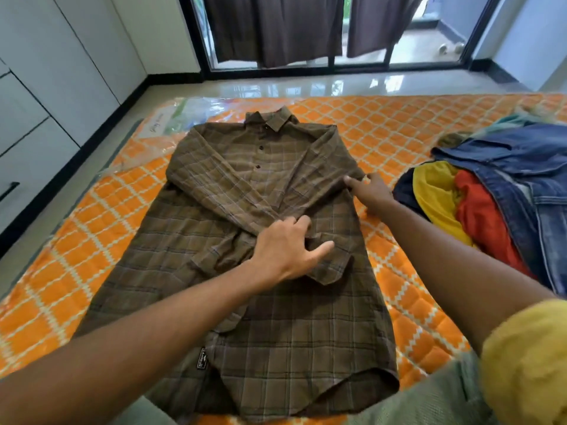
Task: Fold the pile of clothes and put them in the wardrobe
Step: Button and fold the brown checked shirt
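A brown plaid shirt (276,317) lies buttoned and face up on the orange patterned mattress (399,133), collar at the far end. Both sleeves are folded in across the chest. My left hand (288,246) rests on the crossed sleeves in the middle, fingers spread and flat. My right hand (369,188) pinches the shirt's right edge at the folded sleeve. A pile of clothes (497,191) lies to the right: blue denim, yellow, red and dark pieces.
White wardrobe doors (55,72) line the left wall beside the mattress. A glass sliding door (337,32) with dark cloth hanging behind it stands at the far end. Glossy floor (306,84) lies between the mattress and the door.
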